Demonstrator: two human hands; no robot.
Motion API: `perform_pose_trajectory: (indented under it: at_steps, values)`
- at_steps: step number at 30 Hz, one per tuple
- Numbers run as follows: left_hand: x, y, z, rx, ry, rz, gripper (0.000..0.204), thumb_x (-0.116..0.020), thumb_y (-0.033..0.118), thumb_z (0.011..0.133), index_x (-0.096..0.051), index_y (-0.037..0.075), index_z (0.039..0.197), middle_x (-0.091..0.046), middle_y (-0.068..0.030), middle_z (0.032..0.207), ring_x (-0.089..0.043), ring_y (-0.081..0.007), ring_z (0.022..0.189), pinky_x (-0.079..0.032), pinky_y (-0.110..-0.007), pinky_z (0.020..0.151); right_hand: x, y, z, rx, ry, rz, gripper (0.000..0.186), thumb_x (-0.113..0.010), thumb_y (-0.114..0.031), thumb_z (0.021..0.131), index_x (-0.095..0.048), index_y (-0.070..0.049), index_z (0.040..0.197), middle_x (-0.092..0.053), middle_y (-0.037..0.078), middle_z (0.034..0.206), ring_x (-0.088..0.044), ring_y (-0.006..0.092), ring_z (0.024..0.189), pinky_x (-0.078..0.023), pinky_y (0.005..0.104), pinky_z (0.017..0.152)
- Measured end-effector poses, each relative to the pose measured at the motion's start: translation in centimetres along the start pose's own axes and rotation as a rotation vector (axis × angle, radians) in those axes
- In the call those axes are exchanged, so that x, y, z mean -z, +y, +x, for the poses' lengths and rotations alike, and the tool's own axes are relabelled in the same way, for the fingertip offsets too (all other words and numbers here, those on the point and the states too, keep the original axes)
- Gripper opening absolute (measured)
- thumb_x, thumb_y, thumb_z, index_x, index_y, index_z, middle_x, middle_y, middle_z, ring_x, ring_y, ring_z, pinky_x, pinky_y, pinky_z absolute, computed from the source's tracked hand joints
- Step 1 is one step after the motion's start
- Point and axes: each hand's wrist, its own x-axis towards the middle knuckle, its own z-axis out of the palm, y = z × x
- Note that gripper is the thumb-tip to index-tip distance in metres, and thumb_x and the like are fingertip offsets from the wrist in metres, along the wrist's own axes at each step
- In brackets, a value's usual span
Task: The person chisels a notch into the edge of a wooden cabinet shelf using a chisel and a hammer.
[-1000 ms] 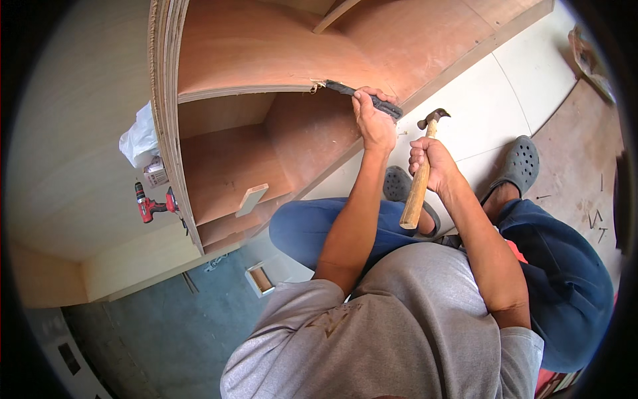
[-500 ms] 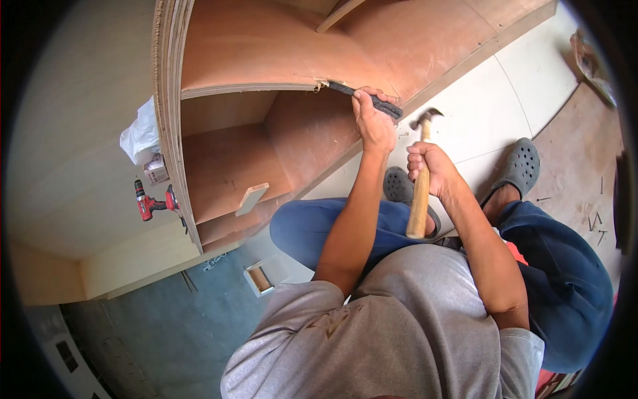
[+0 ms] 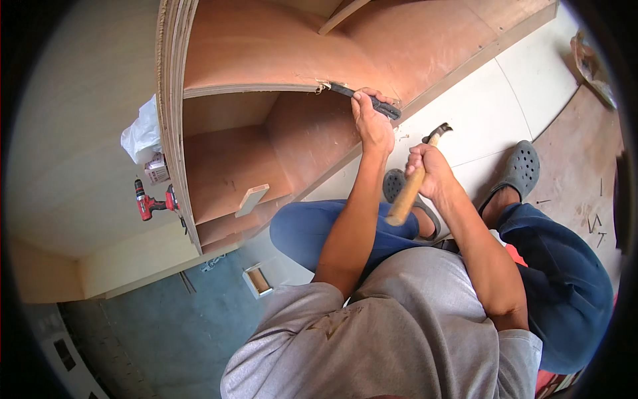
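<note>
My left hand (image 3: 372, 123) grips a dark chisel (image 3: 345, 91) by its handle. The blade tip rests against the front edge of a plywood shelf (image 3: 252, 88) inside an open plywood cabinet (image 3: 299, 133), where the wood is splintered. My right hand (image 3: 428, 169) holds a hammer (image 3: 413, 183) by its wooden handle. The metal hammer head (image 3: 438, 131) hovers just to the right of the chisel's butt end, a short way off it. Both forearms reach out from my grey shirt over my blue trousers.
A small wood block (image 3: 252, 198) lies on a lower shelf. A red drill (image 3: 154, 203), a white plastic bag (image 3: 143, 133) and a small box (image 3: 157, 169) rest on the cabinet's pale outer panel. Grey clogs (image 3: 518, 169) sit on white floor tiles; nails scatter at right.
The hammer has dropped a little and tilted, its head now closer to the chisel's end. My left hand still holds the chisel on the shelf edge.
</note>
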Motion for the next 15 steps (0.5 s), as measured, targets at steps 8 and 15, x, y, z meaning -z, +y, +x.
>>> perform_pose_trajectory:
  at_steps: [8, 15]
  values:
    - [-0.7, 0.8, -0.8, 0.044, 0.006, -0.038, 0.035, -0.044, 0.044, 0.109, -0.047, 0.009, 0.107, -0.051, -0.0067, 0.092, -0.051, -0.0211, 0.086, -0.047, -0.040, 0.086, -0.9, -0.3, -1.1, -0.013, -0.199, -0.167, 0.024, -0.057, -0.008, 0.094, -0.042, -0.016, 0.077, -0.041, -0.006, 0.058, -0.038, 0.0088, 0.044, -0.039, 0.0233, 0.041]
    - [0.0, 0.9, -0.6, 0.034, -0.069, -0.065, 0.035, -0.044, 0.045, 0.108, -0.048, 0.010, 0.108, -0.053, -0.0062, 0.092, -0.053, -0.0207, 0.086, -0.047, -0.040, 0.087, -2.4, 1.4, -2.7, -0.104, -0.361, -0.060, 0.020, -0.059, -0.009, 0.096, -0.045, -0.017, 0.083, -0.043, -0.006, 0.061, -0.038, 0.0084, 0.045, -0.039, 0.0252, 0.042]
